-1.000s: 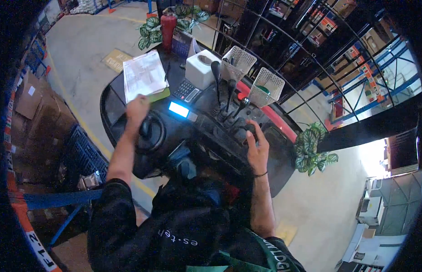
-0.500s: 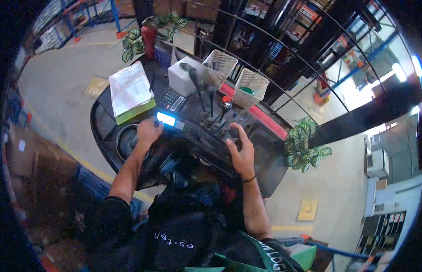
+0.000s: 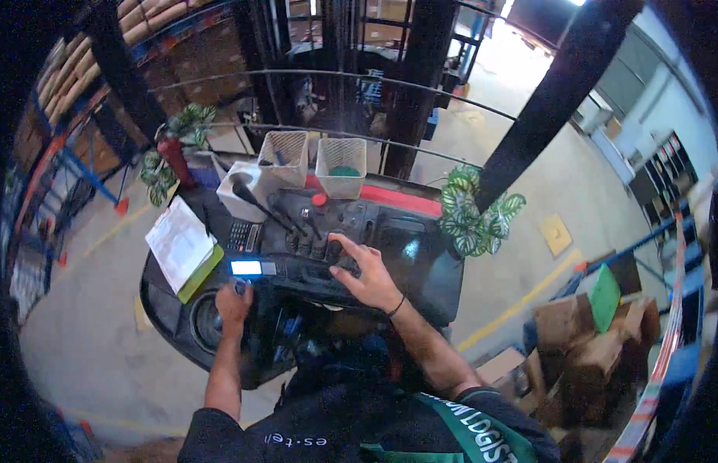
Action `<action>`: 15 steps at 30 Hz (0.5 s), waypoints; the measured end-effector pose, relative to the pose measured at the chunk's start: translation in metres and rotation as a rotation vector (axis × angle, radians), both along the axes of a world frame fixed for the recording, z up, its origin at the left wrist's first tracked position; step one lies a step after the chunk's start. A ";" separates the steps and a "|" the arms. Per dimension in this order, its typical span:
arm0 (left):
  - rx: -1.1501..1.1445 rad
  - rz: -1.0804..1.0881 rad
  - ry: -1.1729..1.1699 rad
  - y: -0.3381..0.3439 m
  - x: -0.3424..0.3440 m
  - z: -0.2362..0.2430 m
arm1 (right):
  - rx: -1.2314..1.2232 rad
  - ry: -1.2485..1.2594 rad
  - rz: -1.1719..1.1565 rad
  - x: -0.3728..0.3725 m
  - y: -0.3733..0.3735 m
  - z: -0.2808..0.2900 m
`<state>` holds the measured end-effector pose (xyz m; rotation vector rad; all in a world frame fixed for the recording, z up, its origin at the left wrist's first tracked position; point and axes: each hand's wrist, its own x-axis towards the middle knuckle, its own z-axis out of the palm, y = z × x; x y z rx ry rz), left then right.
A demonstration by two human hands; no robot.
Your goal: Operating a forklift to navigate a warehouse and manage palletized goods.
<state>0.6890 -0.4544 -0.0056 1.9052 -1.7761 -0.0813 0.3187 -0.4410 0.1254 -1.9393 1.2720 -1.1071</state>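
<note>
The right hand [image 3: 368,282], thumb and fingers parted, is beside the dark levers [image 3: 286,224]: probably stiff, best held by their tops. Left hand [image 3: 233,304], near-left by the steering wheel [image 3: 193,324]: grip, I can't tell.

To the right of the right hand [image 3: 367,279], a hand could pass low over the dark console [image 3: 428,282] up to the leafy plant [image 3: 475,212]; far left, black levers [image 3: 262,205], a white box [image 3: 235,207] and mesh baskets [image 3: 340,160] stand in the way

Papers [image 3: 178,243] on green clipboard [image 3: 202,275], calculator [image 3: 242,236], two pale baskets [image 3: 285,174], leafy plant [image 3: 465,212], cardboard boxes [image 3: 598,359]
</note>
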 end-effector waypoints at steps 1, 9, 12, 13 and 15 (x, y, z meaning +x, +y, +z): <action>-0.012 -0.012 -0.010 0.007 0.006 -0.001 | 0.010 -0.007 0.013 0.008 -0.001 0.001; -0.012 0.070 0.086 0.115 -0.027 0.012 | -0.027 0.017 0.040 0.001 0.019 0.013; -0.120 0.052 0.098 0.142 0.032 0.012 | -0.039 -0.065 0.029 0.034 0.025 0.008; -0.109 0.092 0.159 0.145 0.032 0.022 | -0.050 -0.051 0.030 0.033 0.023 0.007; -0.097 0.151 0.142 0.148 0.060 0.010 | -0.106 0.000 -0.012 0.037 0.024 -0.006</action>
